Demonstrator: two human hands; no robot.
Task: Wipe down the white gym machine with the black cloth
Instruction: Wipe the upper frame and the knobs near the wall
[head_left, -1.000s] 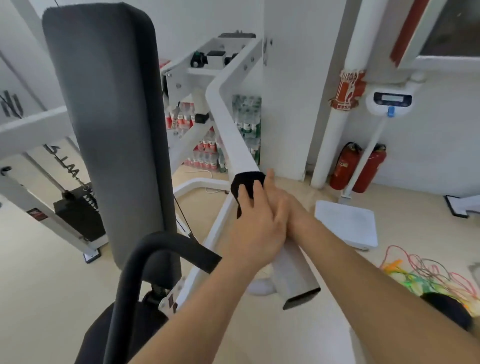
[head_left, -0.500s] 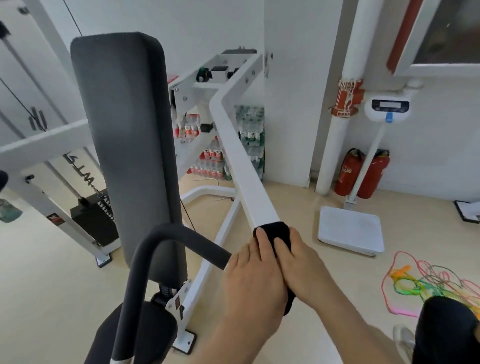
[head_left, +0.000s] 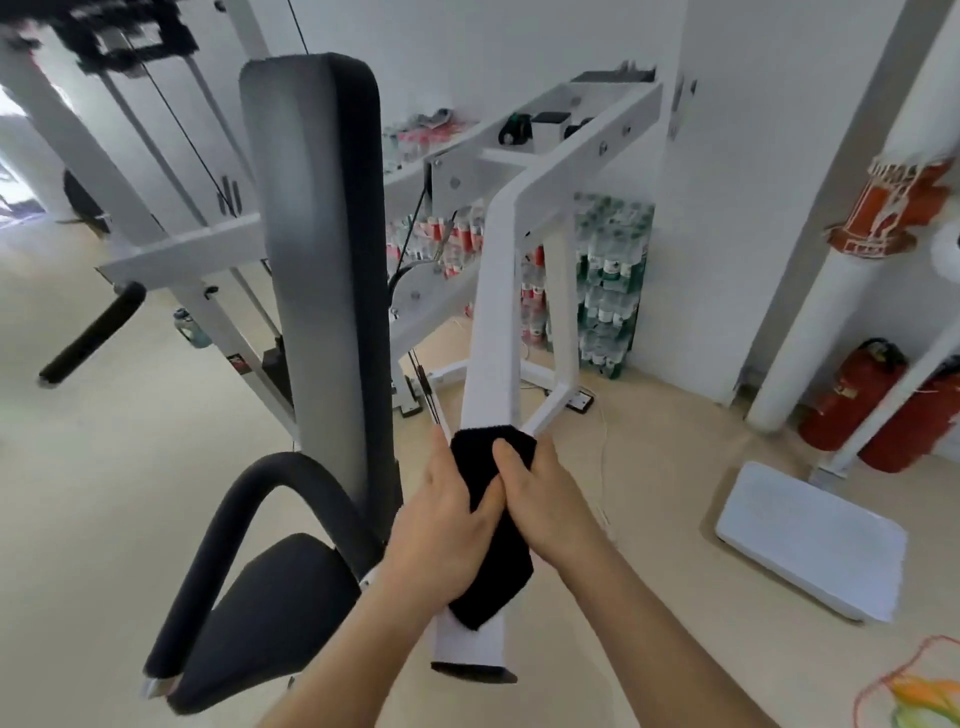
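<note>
Beige floor (head_left: 104, 493) under white gym machine (head_left: 493, 322), red extinguishers (head_left: 852, 405) by white wall (head_left: 727, 208)

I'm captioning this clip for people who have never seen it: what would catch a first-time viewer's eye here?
In the middle, the left hand and right hand grip a black cloth laid over the sloping white bar of the gym machine, near its lower end. Just left of them rises the tall black backrest pad. At the far right, two red fire extinguishers stand by the wall.
</note>
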